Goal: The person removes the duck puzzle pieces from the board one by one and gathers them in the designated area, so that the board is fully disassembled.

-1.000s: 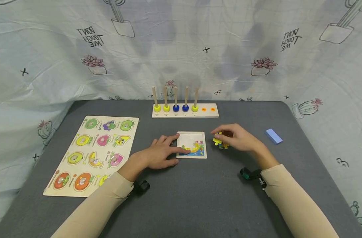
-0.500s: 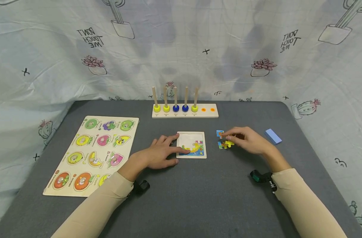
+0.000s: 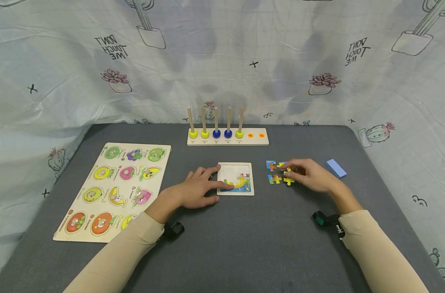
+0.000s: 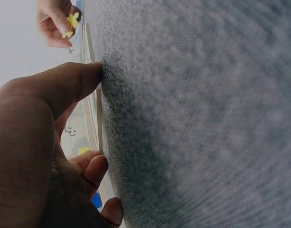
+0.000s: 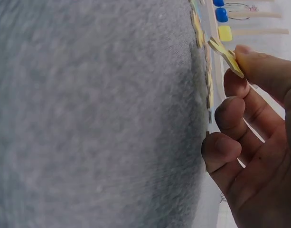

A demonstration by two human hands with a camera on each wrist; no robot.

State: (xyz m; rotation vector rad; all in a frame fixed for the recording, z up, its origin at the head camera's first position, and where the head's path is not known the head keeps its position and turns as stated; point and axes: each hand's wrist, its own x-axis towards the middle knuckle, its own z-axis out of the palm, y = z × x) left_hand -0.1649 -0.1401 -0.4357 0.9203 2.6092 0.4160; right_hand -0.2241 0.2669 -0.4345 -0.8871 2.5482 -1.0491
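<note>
- The right hand [image 3: 306, 175] holds a yellow piece [image 5: 226, 57], pinched narrowly at the fingertips, above the bench [image 3: 244, 244].
- The left hand [image 3: 197, 189] holds nothing; its fingers lie spread wide, one on the upper left corner of the frame [image 3: 252, 179], another reaching over the fitted pieces [image 3: 244, 186].
- Compared with a second ago, the right hand is farther to the right, and the loose pieces [image 3: 275, 179] which it was covering now lie spread out. I judge that this makes them easier to tell apart; the puzzle is only partly filled.
- In the right wrist view, the yellow piece is almost edge-on; its long axis is slanting, and the forked end points to upper left, away from the thumb.
- The frame lies flat, near square, without clear long axis; its upper left part is bare.
- Beyond the frame is the peg stand [image 3: 226, 142]; to the left, the fruit board [image 3: 163, 159]; to the far right, a blue block [image 3: 335, 168].
</note>
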